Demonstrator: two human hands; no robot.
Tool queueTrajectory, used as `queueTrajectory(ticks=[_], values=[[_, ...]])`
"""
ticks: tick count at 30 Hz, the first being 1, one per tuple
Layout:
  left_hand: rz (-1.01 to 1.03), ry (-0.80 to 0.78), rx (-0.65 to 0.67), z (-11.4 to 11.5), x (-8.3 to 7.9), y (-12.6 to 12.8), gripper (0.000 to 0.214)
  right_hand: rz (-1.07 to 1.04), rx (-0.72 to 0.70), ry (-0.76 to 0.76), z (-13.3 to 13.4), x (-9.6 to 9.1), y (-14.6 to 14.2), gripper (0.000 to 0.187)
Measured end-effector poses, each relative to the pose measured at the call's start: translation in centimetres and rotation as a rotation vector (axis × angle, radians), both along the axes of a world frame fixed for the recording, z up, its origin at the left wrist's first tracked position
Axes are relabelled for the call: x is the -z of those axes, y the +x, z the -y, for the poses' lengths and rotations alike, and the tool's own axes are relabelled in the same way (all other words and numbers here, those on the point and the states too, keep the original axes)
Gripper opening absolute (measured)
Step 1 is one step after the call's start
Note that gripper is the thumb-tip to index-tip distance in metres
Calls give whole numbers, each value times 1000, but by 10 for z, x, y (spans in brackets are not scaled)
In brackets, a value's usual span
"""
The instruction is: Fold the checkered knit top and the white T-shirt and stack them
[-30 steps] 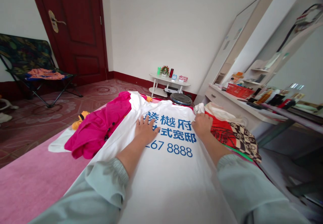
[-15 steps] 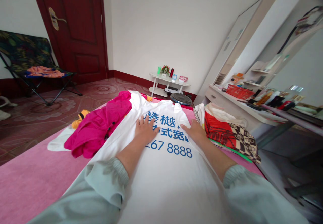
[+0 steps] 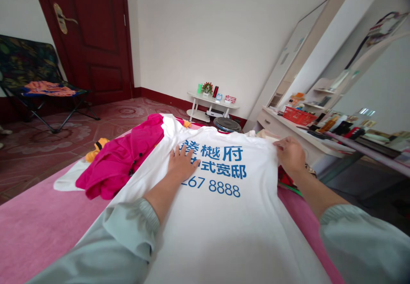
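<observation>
A white T-shirt (image 3: 218, 220) with blue printed characters and numbers lies spread over a pink surface (image 3: 35, 215). My left hand (image 3: 183, 163) rests flat on the print at its left side, fingers spread. At the shirt's right shoulder, my right hand (image 3: 291, 153) pinches the edge of the cloth and holds it out to the right. Beside the shirt on the left is a crumpled magenta garment (image 3: 128, 156), with a white cloth (image 3: 65, 178) partly under it. My right hand and the shirt hide most of the folded clothes on the right.
A folding chair (image 3: 30, 62) with an orange garment (image 3: 48, 88) stands left, near a dark red door (image 3: 102, 49). Beyond the surface are a small white table (image 3: 195, 96) and a round black object (image 3: 227, 124). A dresser (image 3: 307, 136) with a red basket (image 3: 297, 115) stands right.
My right hand has moved right and closed on the shirt's shoulder edge, pulling it outward. The right half of the print now lies flat and covers more clothes. My left hand stays put.
</observation>
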State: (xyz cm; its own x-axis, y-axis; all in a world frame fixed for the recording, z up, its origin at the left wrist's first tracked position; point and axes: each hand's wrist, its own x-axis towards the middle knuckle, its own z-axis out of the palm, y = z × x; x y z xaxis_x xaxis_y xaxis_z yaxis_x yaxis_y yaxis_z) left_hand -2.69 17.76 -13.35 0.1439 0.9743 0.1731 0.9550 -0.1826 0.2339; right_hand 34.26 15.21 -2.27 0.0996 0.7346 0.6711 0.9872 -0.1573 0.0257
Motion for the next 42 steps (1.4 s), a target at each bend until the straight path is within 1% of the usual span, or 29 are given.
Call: queueTrajectory(ticks=[1, 3, 5, 6, 7, 8, 9, 10, 11, 12, 13, 14, 15, 16, 19, 21, 22, 23, 24, 26, 28, 29, 30, 31, 34, 36, 39, 42], values=[[0, 2, 1, 0, 0, 0, 68, 18, 32, -34, 2, 1, 9, 29], [3, 8, 9, 0, 0, 0, 68, 53, 91, -154, 6, 6, 15, 28], [7, 11, 19, -1, 1, -1, 68, 84, 170, -260, 6, 9, 10, 26], [9, 9, 19, -1, 1, -1, 68, 88, 213, -280, 5, 9, 5, 25], [11, 5, 16, -1, 1, -1, 68, 74, 258, -269, 2, 9, 0, 25], [12, 0, 14, -2, 1, -1, 68, 39, 306, -237, -1, 8, -4, 26], [12, -3, 13, -2, 1, -1, 67, -19, 358, -203, -6, 7, -6, 31], [12, -4, 15, -2, 1, -1, 66, -89, 406, -202, -11, 5, -7, 39], [11, -3, 20, -1, 1, -1, 65, -158, 446, -236, -16, 4, -5, 46], [10, -1, 32, -1, 0, -1, 64, -215, 468, -300, -20, 4, -3, 49], [9, 3, 52, 0, 0, 0, 62, -253, 471, -368, -24, 4, 1, 47], [7, 6, 78, 0, 0, 0, 61, -268, 459, -415, -26, 4, 5, 40], [5, 8, 111, 1, 0, -1, 60, -259, 442, -427, -27, 5, 8, 34], [3, 7, 147, 2, 0, -1, 58, -228, 428, -401, -26, 7, 10, 32], [1, 0, 247, 4, -2, -1, 57, -68, 398, -205, -17, 12, 5, 34], [-1, -4, 297, 6, -4, 0, 56, 47, 306, -72, -9, 13, -11, 34], [-4, -8, 316, 7, -4, 0, 56, 92, 229, -28, -5, 14, -22, 35], [-7, -14, 333, 7, -5, 0, 55, 128, 133, -15, -1, 15, -37, 35], [-10, -22, 345, 8, -6, 0, 55, 152, 24, -37, 2, 16, -53, 36], [-16, -38, 356, 9, -6, 1, 54, 148, -187, -158, 7, 23, -89, 37], [-23, -39, 361, 9, -7, 1, 54, 64, -320, -301, 10, 35, -122, 42], [-25, -35, 363, 9, -7, 1, 54, 23, -360, -360, 10, 44, -135, 46], [-27, -30, 365, 9, -8, 0, 54, -20, -369, -416, 10, 53, -144, 50], [-27, -27, 367, 9, -8, 0, 54, -65, -341, -476, 9, 63, -150, 54], [-23, -38, 356, 10, -8, 1, 56, -168, -135, -616, 2, 90, -151, 63], [-19, -40, 345, 11, -6, 1, 56, -182, -40, -638, -2, 102, -146, 65], [-7, -26, 348, 7, -7, 1, 56, -154, -34, -604, -5, 111, -140, 66], [36, -55, 411, -9, -19, -1, 51, -144, -46, -586, -4, 111, -140, 66]])
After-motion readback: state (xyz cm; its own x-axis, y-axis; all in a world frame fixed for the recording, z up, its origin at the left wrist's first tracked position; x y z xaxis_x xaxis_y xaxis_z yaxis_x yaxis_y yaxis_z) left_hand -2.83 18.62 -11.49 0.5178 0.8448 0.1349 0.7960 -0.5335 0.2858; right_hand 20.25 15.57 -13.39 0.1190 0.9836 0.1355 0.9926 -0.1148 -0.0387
